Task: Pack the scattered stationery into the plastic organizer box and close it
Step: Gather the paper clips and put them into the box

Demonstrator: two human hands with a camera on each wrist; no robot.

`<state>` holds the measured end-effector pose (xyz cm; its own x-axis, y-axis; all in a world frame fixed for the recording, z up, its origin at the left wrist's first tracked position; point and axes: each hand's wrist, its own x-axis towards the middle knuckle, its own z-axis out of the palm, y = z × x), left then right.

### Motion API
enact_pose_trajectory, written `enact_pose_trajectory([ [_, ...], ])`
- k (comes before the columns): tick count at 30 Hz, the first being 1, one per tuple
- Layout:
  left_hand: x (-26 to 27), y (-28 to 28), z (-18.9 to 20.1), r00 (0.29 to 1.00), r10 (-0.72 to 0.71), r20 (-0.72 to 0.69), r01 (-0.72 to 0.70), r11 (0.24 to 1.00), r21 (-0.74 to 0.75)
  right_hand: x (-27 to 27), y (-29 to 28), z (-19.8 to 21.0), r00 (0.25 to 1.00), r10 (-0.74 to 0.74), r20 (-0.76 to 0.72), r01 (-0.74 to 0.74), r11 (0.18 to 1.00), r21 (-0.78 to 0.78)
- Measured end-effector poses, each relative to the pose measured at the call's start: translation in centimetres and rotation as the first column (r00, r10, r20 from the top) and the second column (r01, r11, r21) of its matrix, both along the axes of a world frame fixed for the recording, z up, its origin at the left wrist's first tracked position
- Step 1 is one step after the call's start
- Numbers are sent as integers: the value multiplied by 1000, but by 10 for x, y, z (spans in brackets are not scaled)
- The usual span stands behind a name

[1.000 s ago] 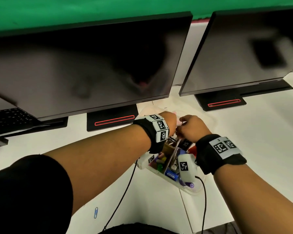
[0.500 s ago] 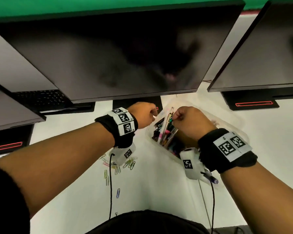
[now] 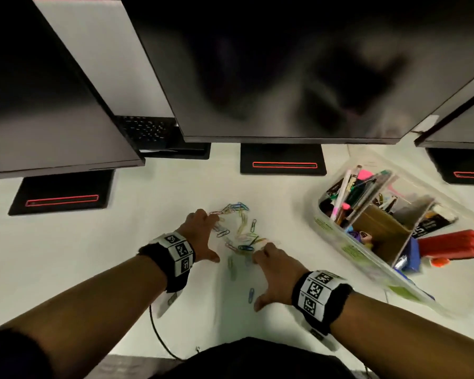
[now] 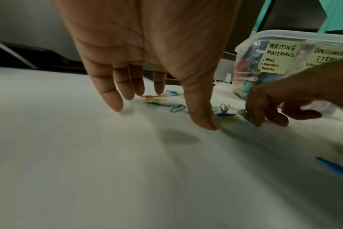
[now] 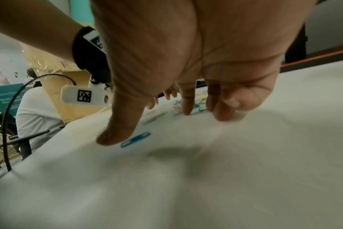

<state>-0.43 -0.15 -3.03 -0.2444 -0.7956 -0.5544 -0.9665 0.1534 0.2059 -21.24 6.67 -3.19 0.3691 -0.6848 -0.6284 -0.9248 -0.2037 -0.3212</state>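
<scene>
Spread and empty, the left hand (image 3: 200, 236) and right hand (image 3: 274, 272) flanked the scattered paper clips (image 3: 238, 228) on the desk (image 3: 93, 255), seemingly to rake them together for the open organizer box (image 3: 337, 233) nearby at right.

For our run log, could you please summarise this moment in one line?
left hand open | right hand open | flanking paper clips | organizer box open

Open white table (image 3: 121, 255) left of the clips (image 3: 238, 231) and toward the near edge. Hemmed in behind by monitor bases (image 3: 283, 162) under low screens (image 3: 285, 77). Blocked at right by the open box (image 3: 337, 242), crammed with upright pens (image 3: 342, 195). Narrow bare strip between clips and box.
</scene>
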Motion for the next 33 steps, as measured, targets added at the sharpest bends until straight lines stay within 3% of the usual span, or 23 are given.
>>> enact_pose_trajectory([
  [5, 8, 9, -14, 998, 29, -64, -30, 999, -21, 16, 0, -14, 986, -163, 39, 165, 984, -66],
  [11, 1, 16, -27, 980, 5, -198, -25, 995, -98, 21, -36, -18, 908, -381, 172, 403, 907, -119],
  [14, -2, 23, -34, 988, -62, -140, 39, 985, -167, 18, -45, -16, 879, -429, 210, 471, 849, -238],
  [16, -2, 28, -41, 993, -105, -53, 97, 987, -127, 13, -41, -17, 877, -449, 173, 481, 820, -311],
  [21, -7, 19, -49, 999, -21, -40, 19, 998, -63, 7, -30, -30, 930, -366, -36, 360, 927, -108],
  [26, -29, -5, -47, 1000, 8, -19, -9, 996, -91, 38, -44, -26, 954, -297, 47, 299, 953, -55],
  [30, -29, -26, -40, 978, -104, -180, 97, 994, -45, 39, -70, -18, 870, -411, 274, 437, 898, -42],
  [33, -17, -31, -36, 927, -89, -365, 47, 991, -124, 34, -93, -12, 876, -435, 207, 452, 891, -41],
])
